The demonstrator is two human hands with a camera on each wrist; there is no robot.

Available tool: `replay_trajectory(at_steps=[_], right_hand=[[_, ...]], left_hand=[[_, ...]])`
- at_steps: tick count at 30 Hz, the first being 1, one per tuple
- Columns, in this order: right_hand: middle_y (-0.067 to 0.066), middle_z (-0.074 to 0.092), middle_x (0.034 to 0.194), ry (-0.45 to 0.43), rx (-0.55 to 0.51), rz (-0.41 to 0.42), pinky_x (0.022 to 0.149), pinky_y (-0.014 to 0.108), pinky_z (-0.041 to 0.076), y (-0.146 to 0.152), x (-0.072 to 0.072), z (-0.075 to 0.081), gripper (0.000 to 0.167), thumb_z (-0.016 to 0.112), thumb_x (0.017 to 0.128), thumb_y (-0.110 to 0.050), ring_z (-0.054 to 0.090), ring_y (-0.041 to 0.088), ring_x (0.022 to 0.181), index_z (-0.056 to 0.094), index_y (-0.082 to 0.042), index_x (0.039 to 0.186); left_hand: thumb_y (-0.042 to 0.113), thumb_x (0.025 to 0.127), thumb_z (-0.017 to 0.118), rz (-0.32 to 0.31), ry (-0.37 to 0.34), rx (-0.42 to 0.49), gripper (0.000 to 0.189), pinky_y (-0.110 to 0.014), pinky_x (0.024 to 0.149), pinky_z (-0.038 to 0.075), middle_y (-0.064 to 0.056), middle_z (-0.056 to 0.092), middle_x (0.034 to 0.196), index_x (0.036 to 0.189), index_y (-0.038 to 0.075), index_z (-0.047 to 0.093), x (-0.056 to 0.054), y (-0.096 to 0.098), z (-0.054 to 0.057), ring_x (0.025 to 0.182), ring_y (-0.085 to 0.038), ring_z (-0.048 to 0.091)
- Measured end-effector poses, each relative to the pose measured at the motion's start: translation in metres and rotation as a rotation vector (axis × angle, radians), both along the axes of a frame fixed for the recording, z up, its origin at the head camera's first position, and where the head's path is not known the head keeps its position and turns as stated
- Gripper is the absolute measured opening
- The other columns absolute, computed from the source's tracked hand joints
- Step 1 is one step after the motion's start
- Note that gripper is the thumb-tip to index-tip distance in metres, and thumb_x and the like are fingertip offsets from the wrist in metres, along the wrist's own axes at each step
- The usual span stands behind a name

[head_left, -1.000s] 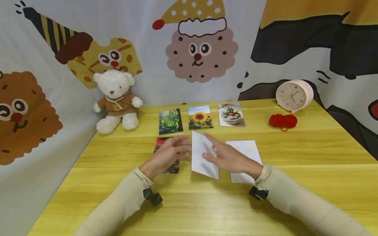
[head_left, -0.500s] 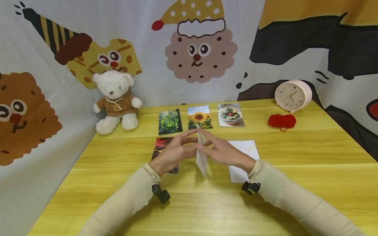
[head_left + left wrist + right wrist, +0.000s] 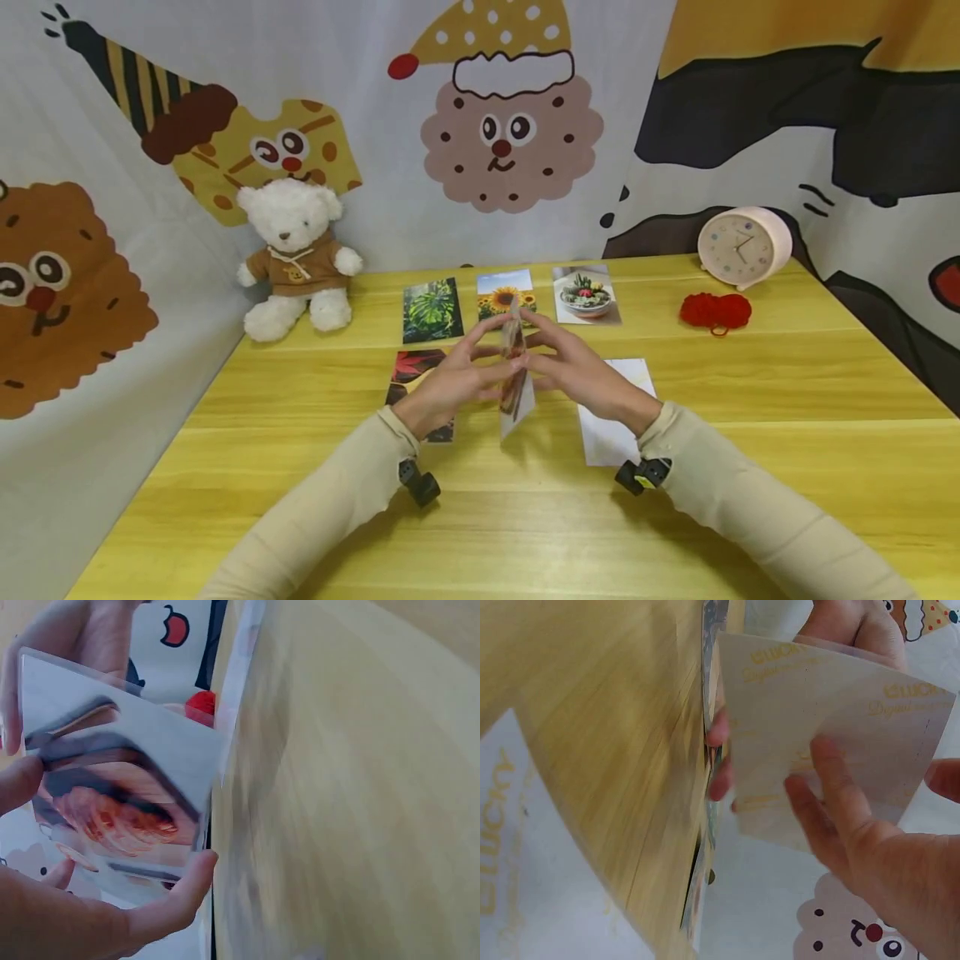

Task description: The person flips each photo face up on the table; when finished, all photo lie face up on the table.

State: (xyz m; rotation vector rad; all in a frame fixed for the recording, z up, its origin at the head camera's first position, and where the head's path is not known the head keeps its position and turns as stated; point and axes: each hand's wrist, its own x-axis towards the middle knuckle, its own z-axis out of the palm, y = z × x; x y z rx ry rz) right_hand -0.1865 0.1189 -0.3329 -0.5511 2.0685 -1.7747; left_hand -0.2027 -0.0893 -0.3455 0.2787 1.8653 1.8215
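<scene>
Between both hands I hold a photo print [image 3: 517,404] upright above the table, nearly edge-on in the head view. Its picture side, facing my left wrist camera, shows reddish-orange food in a dark dish [image 3: 112,817]. The white back [image 3: 780,712] carries yellow "Lucky" lettering. My left hand [image 3: 448,389] grips the print at its edges with thumb and fingers. On the other side, my right hand [image 3: 588,379] holds it too, two fingers against the back. A red-leaf photo [image 3: 412,367] lies partly hidden under the left forearm and hand. Beside the right hand lies a face-down photo [image 3: 618,433].
Behind the hands lie a green-leaf photo [image 3: 432,310], a sunflower photo [image 3: 504,285] and a cactus-bowl photo [image 3: 587,298] in a row. A white teddy bear [image 3: 296,258] sits back left. Red yarn [image 3: 716,311] and a pink alarm clock [image 3: 742,247] stand back right.
The print has turned from showing its white back to nearly edge-on, with some of its picture now visible. My left hand has moved right and taken hold of it.
</scene>
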Motion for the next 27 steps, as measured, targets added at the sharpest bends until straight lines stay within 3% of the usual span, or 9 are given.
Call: replay_trajectory(at_steps=[5,8,10,12,15,17,22,27], right_hand=[[0.028,0.028,0.161,0.048,0.028,-0.035,0.098,0.048,0.056,0.009,-0.002,-0.002,0.077,0.044,0.103,-0.009,0.050,0.045,0.135,-0.001,-0.025,0.163],[0.029,0.028,0.160,0.064,0.096,-0.051,0.082,0.037,0.057,0.013,-0.005,-0.006,0.082,0.045,0.100,-0.003,0.060,0.038,0.118,-0.002,-0.024,0.164],[0.030,0.032,0.157,0.046,0.156,-0.051,0.076,0.032,0.055,0.015,-0.007,-0.010,0.086,0.047,0.096,0.001,0.061,0.032,0.111,-0.001,-0.022,0.164],[0.031,0.036,0.153,0.012,0.216,-0.038,0.079,0.034,0.058,0.016,-0.009,-0.015,0.089,0.049,0.094,0.003,0.062,0.033,0.110,-0.001,-0.019,0.164],[0.031,0.037,0.149,-0.026,0.294,-0.008,0.089,0.038,0.060,0.016,-0.012,-0.022,0.089,0.053,0.094,0.001,0.057,0.041,0.126,-0.002,-0.013,0.163],[0.030,0.038,0.148,-0.036,0.335,-0.005,0.091,0.039,0.060,0.015,-0.015,-0.025,0.088,0.055,0.096,-0.003,0.056,0.044,0.127,-0.002,-0.012,0.163],[0.031,0.041,0.147,-0.001,0.391,-0.029,0.093,0.040,0.059,0.015,-0.020,-0.028,0.088,0.059,0.096,-0.009,0.059,0.040,0.122,0.001,-0.009,0.163],[0.031,0.042,0.149,0.042,0.447,-0.039,0.101,0.048,0.055,0.018,-0.021,-0.025,0.085,0.059,0.097,-0.015,0.054,0.043,0.130,0.004,-0.006,0.162]], left_hand=[[0.012,0.094,0.070,0.052,0.082,-0.136,0.069,-0.044,0.095,0.058,-0.016,0.036,0.151,0.150,0.039,0.040,-0.004,-0.003,-0.004,0.123,-0.032,0.060],[0.008,0.093,0.070,0.077,0.106,-0.231,0.068,-0.040,0.089,0.059,-0.016,0.039,0.153,0.152,0.025,0.042,-0.007,-0.010,-0.009,0.121,-0.031,0.059],[0.009,0.092,0.070,0.077,0.107,-0.275,0.066,-0.040,0.092,0.059,-0.015,0.042,0.153,0.152,0.015,0.043,-0.008,-0.016,-0.011,0.124,-0.031,0.059],[0.012,0.094,0.069,0.065,0.099,-0.301,0.064,-0.042,0.097,0.058,-0.016,0.043,0.153,0.152,0.009,0.042,-0.010,-0.020,-0.014,0.128,-0.032,0.057],[0.018,0.096,0.066,0.040,0.089,-0.338,0.064,-0.044,0.105,0.054,-0.016,0.043,0.155,0.152,0.004,0.039,-0.011,-0.025,-0.015,0.134,-0.032,0.053],[0.019,0.099,0.063,0.031,0.082,-0.350,0.062,-0.046,0.107,0.052,-0.018,0.041,0.156,0.153,0.003,0.038,-0.013,-0.026,-0.015,0.136,-0.033,0.052],[0.019,0.102,0.058,0.020,0.084,-0.372,0.059,-0.045,0.107,0.053,-0.022,0.039,0.155,0.154,0.002,0.037,-0.017,-0.023,-0.014,0.135,-0.036,0.052],[0.021,0.101,0.059,0.018,0.092,-0.399,0.059,-0.043,0.101,0.057,-0.021,0.040,0.154,0.154,0.006,0.038,-0.015,-0.023,-0.012,0.133,-0.035,0.055]])
